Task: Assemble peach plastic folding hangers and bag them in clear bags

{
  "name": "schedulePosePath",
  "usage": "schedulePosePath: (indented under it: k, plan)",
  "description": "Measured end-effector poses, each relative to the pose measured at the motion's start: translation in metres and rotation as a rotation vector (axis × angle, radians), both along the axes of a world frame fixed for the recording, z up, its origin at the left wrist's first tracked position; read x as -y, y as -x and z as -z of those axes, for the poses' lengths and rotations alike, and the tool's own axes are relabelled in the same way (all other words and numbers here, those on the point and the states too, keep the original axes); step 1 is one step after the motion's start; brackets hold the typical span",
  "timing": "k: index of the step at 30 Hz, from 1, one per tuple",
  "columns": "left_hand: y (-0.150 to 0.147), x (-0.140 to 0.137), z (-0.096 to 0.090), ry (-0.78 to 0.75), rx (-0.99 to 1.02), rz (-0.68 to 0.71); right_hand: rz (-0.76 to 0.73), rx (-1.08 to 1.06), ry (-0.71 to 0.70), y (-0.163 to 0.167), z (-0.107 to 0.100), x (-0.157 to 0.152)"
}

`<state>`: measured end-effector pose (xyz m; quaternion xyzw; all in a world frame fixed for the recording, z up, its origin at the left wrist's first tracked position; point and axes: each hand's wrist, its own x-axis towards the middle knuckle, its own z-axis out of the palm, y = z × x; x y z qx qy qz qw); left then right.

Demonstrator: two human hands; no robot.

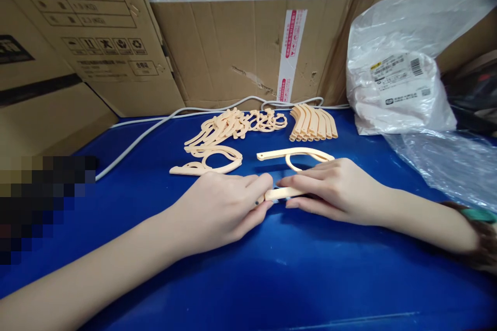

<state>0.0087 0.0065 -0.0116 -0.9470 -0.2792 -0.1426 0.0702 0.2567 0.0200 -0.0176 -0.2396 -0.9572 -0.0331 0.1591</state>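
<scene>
Between my hands is a beige plastic hanger arm [285, 193], held just above the blue surface. My left hand [225, 201] is closed, pinching the joint end of this hanger piece, where a small dark dot shows. My right hand [337, 191] grips the arm's other end between thumb and fingers, and its palm side hides the rest. Just beyond my left hand lies a folding hanger [184, 170] with a round hook. Another beige hanger [279, 153] sits behind my right hand, which partly covers it.
Farther back are a loose pile of beige hanger parts [223, 126] and a neat stack of curved arms [310, 123]. A white cable [142, 139] runs along cardboard boxes [233, 46]. Plastic bags [399, 83] stand at right on the blue table [248, 279].
</scene>
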Motion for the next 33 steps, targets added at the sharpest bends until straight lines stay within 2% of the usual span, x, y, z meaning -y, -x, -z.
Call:
schedulePosePath:
  k: [4,7,12,15,18,22,33]
  plan:
    - [0.001,-0.002,-0.001,0.08,0.026,-0.096,0.046,-0.141,-0.138,-0.001,-0.005,0.0]
    - [0.0,-0.003,-0.005,0.101,0.015,-0.167,0.167,-0.23,-0.188,-0.002,-0.009,-0.002]
    - [-0.001,-0.003,-0.006,0.082,0.022,-0.188,0.354,-0.283,-0.076,-0.006,-0.007,-0.013]
    - [-0.001,-0.003,-0.004,0.072,0.036,-0.156,0.34,-0.253,0.032,-0.008,-0.002,-0.019]
    - [-0.001,-0.003,-0.003,0.106,0.05,-0.06,0.292,-0.173,0.1,-0.007,0.0,-0.02]
    - [-0.002,-0.001,-0.004,0.191,0.073,0.081,0.272,-0.119,0.085,-0.005,0.0,-0.018]
    - [-0.002,-0.001,-0.005,0.222,0.052,0.163,0.304,-0.125,0.136,-0.004,0.0,-0.017]
